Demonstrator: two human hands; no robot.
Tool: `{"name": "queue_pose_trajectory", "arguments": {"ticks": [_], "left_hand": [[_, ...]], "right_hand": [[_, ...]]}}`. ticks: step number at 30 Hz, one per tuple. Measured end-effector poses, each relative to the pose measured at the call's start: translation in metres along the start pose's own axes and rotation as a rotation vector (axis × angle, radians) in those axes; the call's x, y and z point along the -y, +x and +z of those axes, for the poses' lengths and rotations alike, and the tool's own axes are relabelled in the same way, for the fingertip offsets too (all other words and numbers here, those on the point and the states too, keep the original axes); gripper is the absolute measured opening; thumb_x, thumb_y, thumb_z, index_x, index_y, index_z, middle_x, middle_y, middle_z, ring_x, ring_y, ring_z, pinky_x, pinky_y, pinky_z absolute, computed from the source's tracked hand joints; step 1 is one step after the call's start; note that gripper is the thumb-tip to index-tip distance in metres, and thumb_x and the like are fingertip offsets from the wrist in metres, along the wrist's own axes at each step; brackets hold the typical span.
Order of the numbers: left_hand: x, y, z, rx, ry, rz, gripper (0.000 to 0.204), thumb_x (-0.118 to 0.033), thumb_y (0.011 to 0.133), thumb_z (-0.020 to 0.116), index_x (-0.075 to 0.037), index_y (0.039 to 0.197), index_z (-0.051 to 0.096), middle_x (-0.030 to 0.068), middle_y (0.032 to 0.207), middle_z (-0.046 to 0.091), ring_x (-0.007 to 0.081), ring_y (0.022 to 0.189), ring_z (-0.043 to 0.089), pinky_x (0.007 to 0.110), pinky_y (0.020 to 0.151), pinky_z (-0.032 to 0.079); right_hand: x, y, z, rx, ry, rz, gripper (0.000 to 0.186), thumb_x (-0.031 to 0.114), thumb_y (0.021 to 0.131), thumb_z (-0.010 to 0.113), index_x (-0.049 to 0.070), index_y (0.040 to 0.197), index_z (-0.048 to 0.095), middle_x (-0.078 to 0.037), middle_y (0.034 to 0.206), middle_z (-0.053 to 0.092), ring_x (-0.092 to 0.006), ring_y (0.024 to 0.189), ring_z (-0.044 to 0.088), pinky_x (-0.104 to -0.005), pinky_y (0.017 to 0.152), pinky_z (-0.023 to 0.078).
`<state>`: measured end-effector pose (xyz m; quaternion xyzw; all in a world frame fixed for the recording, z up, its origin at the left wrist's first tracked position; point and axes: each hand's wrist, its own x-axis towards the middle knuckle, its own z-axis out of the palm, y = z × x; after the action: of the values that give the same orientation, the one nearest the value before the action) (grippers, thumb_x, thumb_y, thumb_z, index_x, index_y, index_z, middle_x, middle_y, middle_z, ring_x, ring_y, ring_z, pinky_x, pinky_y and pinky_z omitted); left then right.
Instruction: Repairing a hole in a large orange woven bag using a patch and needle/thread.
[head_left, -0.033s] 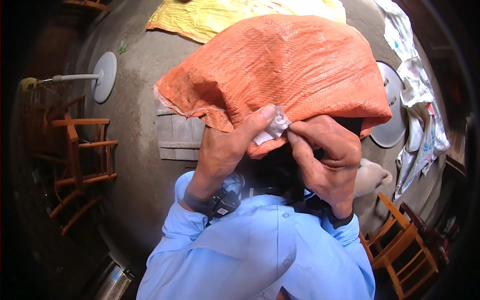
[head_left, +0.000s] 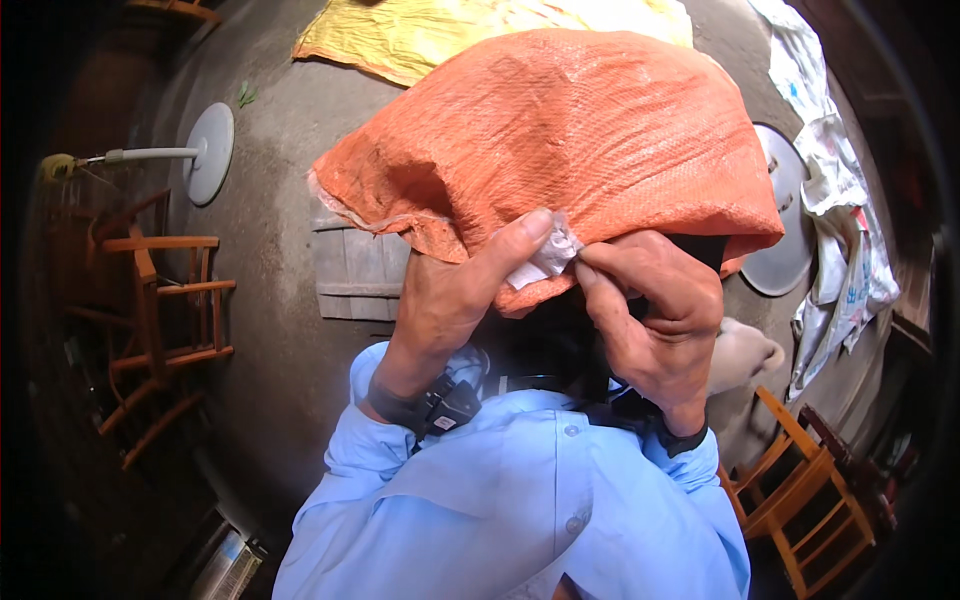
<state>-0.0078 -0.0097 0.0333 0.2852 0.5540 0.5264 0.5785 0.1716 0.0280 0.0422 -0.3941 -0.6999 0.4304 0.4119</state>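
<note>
An orange woven sack [head_left: 600,130] is spread in front of me, bulging toward the far side with its near edge gathered at my hands. My left hand [head_left: 450,300] is closed on that edge, the thumb pressing a small crumpled white piece [head_left: 543,265], perhaps a patch or label, against the sack. Thumb and forefinger of my right hand [head_left: 655,310] pinch together at the white piece's right edge. Whatever lies between those fingertips is too small to make out. The sack hides my left fingers.
A yellow sheet [head_left: 400,45] lies beyond the sack. Wooden chairs stand at left [head_left: 150,300] and lower right [head_left: 800,500]. A grey round base [head_left: 211,155] with a pole is at left. On the right are a round grey disc [head_left: 785,240], white sacking [head_left: 835,180] and a pale dog-like animal [head_left: 740,355].
</note>
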Motion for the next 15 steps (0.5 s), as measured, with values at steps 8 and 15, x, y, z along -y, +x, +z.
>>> {"name": "queue_pose_trajectory", "arguments": {"ticks": [8, 15], "left_hand": [[-0.0005, 0.0029, -0.0046, 0.036, -0.055, -0.053, 0.036, -0.011, 0.095, 0.069, 0.003, 0.126, 0.058, 0.0099, 0.107, 0.069, 0.0157, 0.09, 0.07, 0.029, 0.078, 0.059], [-0.0005, 0.0018, -0.002, 0.031, -0.082, -0.039, 0.03, -0.013, 0.095, 0.07, 0.001, 0.12, 0.061, 0.0074, 0.103, 0.069, 0.014, 0.087, 0.068, 0.028, 0.076, 0.057]], "right_hand": [[-0.0052, -0.0011, -0.0008, 0.025, 0.074, 0.058, 0.018, -0.012, 0.077, 0.075, -0.005, 0.094, 0.074, -0.011, 0.073, 0.067, -0.0174, 0.062, 0.063, -0.0286, 0.057, 0.047], [-0.0059, -0.0016, -0.0026, 0.039, 0.056, 0.052, 0.019, -0.011, 0.077, 0.075, -0.004, 0.094, 0.074, -0.011, 0.075, 0.069, -0.0169, 0.064, 0.064, -0.0281, 0.058, 0.048]]}}
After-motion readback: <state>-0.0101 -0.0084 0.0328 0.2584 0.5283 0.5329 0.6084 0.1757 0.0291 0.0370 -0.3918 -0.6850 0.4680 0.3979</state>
